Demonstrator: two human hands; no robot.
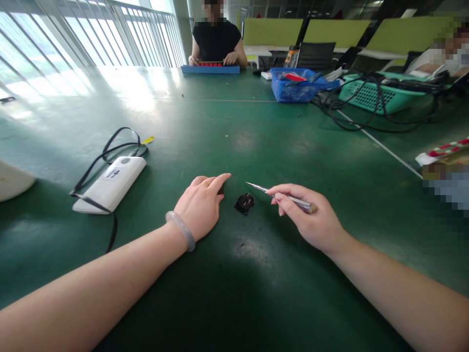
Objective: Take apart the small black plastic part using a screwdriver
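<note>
On the green tabletop in front of me lies a small black part (245,203), with a round glossy piece on a square-cornered base. My left hand (201,203) rests on the table just left of it. Its index finger is stretched out, and thumb and index are apart; a dark patch shows between them, too unclear to name. My right hand (311,215) grips a slim metal tool (298,201) like a pen, its sharp tip pointing left above the table. That tip hangs a little beyond the black part, apart from it.
Left of me lies a white power bank (113,186) with a black strap (90,171). Further back stand a blue basket (293,90) and a green basket (381,95) trailing black cables (337,110). Across the table a person (217,39) handles a blue tray (210,70).
</note>
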